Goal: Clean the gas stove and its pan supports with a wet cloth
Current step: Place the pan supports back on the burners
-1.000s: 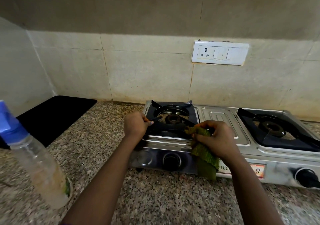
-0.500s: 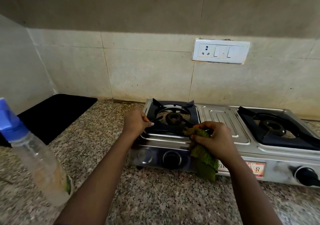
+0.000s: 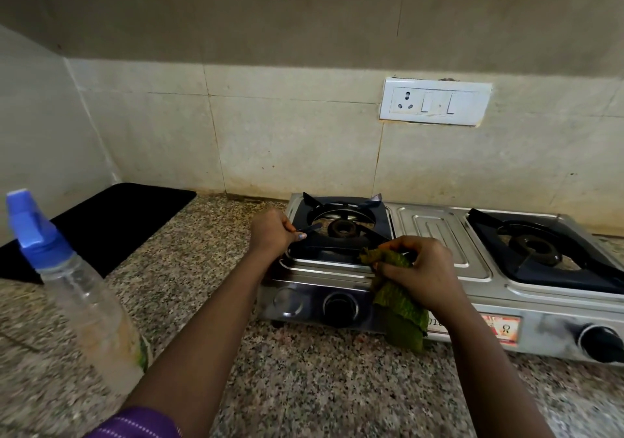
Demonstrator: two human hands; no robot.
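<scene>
A steel two-burner gas stove [image 3: 435, 235] stands on the granite counter against the tiled wall. Its left pan support [image 3: 337, 245] is dark blue-black around a round burner. My left hand [image 3: 275, 235] pinches the left prong of that support at its near left corner. My right hand [image 3: 422, 272] grips a crumpled green cloth [image 3: 401, 309] and presses it on the support's near right corner; the cloth's tail hangs over the stove's front panel. The right pan support [image 3: 553, 252] sits untouched on the right burner.
A clear spray bottle [image 3: 77, 296] with a blue cap stands close at the left on the granite counter [image 3: 304, 387]. A black mat [image 3: 101, 225] lies in the back left corner. A white socket plate [image 3: 435, 105] is on the wall. Two black knobs [image 3: 339, 307] face front.
My right hand with the cloth has shifted slightly along the near right corner of the left support. My left hand keeps its hold on the left prong.
</scene>
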